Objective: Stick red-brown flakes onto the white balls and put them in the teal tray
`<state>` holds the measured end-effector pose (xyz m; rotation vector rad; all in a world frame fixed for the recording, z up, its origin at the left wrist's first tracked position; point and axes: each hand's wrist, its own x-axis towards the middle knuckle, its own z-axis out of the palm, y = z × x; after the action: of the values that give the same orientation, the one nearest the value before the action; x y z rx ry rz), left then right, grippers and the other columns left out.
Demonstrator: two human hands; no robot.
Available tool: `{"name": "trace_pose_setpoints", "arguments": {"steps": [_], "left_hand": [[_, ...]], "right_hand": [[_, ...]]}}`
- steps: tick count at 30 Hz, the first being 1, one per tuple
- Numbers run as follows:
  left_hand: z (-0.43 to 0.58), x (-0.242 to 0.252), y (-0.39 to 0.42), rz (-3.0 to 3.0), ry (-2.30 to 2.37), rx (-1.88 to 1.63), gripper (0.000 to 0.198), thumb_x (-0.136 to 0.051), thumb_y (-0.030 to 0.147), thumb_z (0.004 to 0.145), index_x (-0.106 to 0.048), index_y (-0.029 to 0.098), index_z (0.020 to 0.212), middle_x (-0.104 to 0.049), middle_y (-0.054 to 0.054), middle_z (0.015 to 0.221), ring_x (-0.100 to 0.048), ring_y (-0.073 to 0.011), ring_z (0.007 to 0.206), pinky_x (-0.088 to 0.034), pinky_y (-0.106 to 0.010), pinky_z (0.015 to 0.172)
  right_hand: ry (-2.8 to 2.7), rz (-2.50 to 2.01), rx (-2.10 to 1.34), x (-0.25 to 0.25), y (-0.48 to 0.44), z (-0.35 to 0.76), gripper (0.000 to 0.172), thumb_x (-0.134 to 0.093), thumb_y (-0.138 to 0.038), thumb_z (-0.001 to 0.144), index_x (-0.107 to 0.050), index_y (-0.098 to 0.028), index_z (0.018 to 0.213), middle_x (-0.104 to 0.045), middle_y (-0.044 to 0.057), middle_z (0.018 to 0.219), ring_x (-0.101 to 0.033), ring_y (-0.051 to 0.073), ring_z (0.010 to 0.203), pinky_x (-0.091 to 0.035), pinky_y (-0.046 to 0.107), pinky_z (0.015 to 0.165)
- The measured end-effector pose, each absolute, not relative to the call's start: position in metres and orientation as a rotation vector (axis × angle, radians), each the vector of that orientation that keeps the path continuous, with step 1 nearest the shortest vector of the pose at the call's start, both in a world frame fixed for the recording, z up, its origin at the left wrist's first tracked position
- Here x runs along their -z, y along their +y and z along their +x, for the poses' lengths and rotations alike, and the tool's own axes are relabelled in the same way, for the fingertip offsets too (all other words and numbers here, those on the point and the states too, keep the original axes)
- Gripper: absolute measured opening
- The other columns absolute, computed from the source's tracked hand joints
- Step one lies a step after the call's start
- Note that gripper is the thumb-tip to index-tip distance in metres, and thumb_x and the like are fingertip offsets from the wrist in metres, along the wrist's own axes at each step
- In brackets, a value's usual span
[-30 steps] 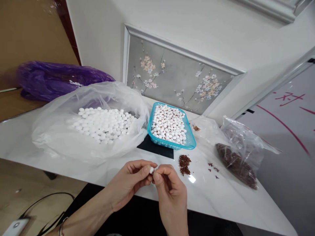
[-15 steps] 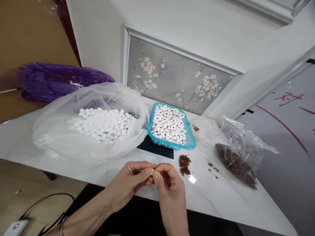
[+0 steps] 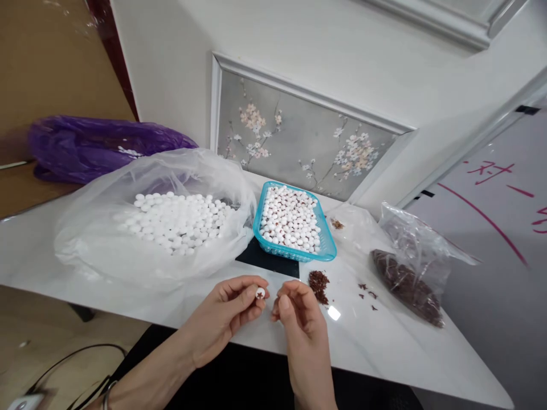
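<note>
Between the thumb and fingertips of my left hand (image 3: 239, 304) is a small white ball (image 3: 260, 293) with a reddish-brown, star-shaped mark on the side facing me. A short gap away, my right hand (image 3: 301, 319) is curled closed, thumb against the fingers; what lies inside, if anything, is hidden. Beyond the hands, a blue plastic basket (image 3: 332, 250) is full of similar white balls (image 3: 293, 225), many with reddish-brown spots. Plain white balls (image 3: 183, 222) fill an opened translucent bag (image 3: 85, 250) to the left. A pile of reddish-brown bits (image 3: 318, 286) lies beside my right hand.
Scattered brown pieces (image 3: 362, 286) and a clear bag of brown material (image 3: 405, 285) are at the right of the white table (image 3: 427, 359). A dark flat piece (image 3: 269, 261) sits under the basket. A purple bag (image 3: 81, 148), framed picture (image 3: 294, 136) and whiteboard (image 3: 482, 228) stand behind.
My hands were together on the small white ball; now they are apart. My right hand has drawn off to the right, and the ball stays in my left, its star-shaped mark showing.
</note>
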<state>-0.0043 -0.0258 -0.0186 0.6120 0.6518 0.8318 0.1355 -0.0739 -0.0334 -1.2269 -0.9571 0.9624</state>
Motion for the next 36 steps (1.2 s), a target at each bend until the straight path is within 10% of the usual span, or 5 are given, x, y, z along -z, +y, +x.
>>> {"name": "trace_pose_setpoints", "arguments": {"steps": [25, 36], "left_hand": [[-0.001, 0.023, -0.030, 0.831, 0.760, -0.868, 0.014, -0.073, 0.023, 0.074, -0.079, 0.017, 0.084, -0.070, -0.004, 0.071, -0.056, -0.0139, 0.069, -0.048, -0.026, 0.071], [-0.001, 0.019, -0.032, 0.882, 0.786, -0.861, 0.016, -0.073, 0.027, 0.074, -0.079, 0.017, 0.085, -0.071, -0.006, 0.076, -0.056, -0.0137, 0.070, -0.048, -0.024, 0.071]], "right_hand": [[-1.236, -1.347, -0.842, 0.035, -0.084, 0.142, 0.015, -0.052, -0.030, 0.090, -0.062, -0.020, 0.084, -0.057, -0.002, 0.068, -0.053, 0.012, 0.062, -0.044, 0.021, 0.057], [-1.312, -2.128, -0.070, 0.046, -0.085, 0.227, 0.027, -0.051, -0.039, 0.085, -0.067, -0.021, 0.097, -0.067, 0.008, 0.097, -0.062, 0.020, 0.068, -0.044, 0.032, 0.061]]}}
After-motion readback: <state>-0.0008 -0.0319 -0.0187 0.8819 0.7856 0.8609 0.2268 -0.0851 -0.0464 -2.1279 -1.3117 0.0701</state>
